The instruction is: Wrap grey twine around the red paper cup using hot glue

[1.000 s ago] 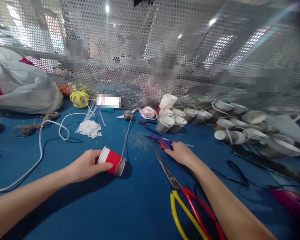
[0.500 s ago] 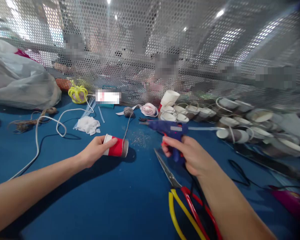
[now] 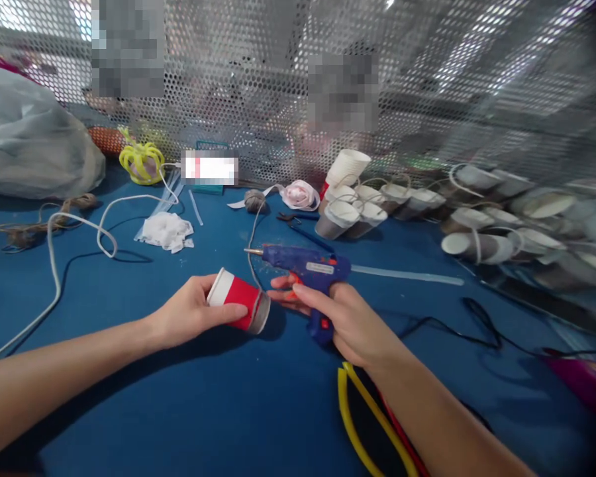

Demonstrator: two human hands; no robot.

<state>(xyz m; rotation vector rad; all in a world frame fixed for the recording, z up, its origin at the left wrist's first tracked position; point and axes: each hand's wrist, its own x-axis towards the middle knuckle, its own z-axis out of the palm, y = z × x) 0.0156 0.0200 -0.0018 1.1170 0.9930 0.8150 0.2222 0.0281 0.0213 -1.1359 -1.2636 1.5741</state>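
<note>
My left hand point(image 3: 191, 308) grips a red and white paper cup point(image 3: 242, 298) lying on its side, its base end pointing right. Grey twine is wrapped round that end, and a strand runs from it to a small ball of twine point(image 3: 255, 201) further back. In my right hand point(image 3: 345, 311) is a blue glue gun point(image 3: 302, 260), its nozzle pointing left above and beyond the cup. A clear glue stick point(image 3: 407, 275) sticks out of its rear. Some of my right fingers reach out near the cup's base. Below my right wrist show the yellow handles of scissors point(image 3: 350, 414).
Several twine-wrapped cups with handles point(image 3: 340, 215) stand at the back right. A perforated metal screen point(image 3: 263, 99) borders the table. White scraps point(image 3: 166, 232), a white cable point(image 3: 54, 265), a pink ribbon roll point(image 3: 298, 195), pliers point(image 3: 305, 228) and a plastic bag point(image 3: 34, 139) lie about.
The glue gun in my right hand has moved left and nearer the cup, uncovering the pliers. My left hand has shifted the cup slightly right, tilting it more. The view has shifted too.
</note>
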